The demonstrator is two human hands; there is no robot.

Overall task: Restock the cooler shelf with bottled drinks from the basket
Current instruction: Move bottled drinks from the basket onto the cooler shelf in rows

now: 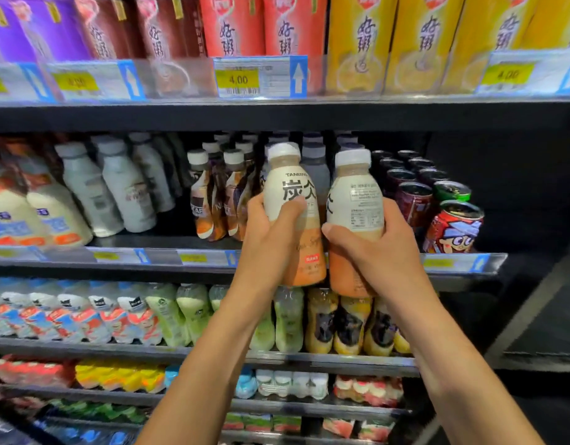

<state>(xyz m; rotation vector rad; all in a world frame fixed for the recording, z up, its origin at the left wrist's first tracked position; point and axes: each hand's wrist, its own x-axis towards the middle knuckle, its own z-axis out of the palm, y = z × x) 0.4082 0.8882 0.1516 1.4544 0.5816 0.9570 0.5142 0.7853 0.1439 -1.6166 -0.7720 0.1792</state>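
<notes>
Each hand's grip is wrapped round the waist of a full milk-tea bottle: left hand (270,229) on the left bottle (293,213), right hand (373,245) on the right bottle (357,220). Both bottles are upright, touching, just before the front edge of the cooler shelf (454,263), beside the cans (457,223). Smooth rigid plastic, glossy sleeves, ribbed white caps; probably weighty and slippery if chilled, so mid-body holds suit.

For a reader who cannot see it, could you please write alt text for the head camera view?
Two bare hands each hold a white-capped milk tea bottle upright before a stocked cooler shelf: the left hand grips the left bottle, the right hand the right bottle. Cans stand just right.
</notes>
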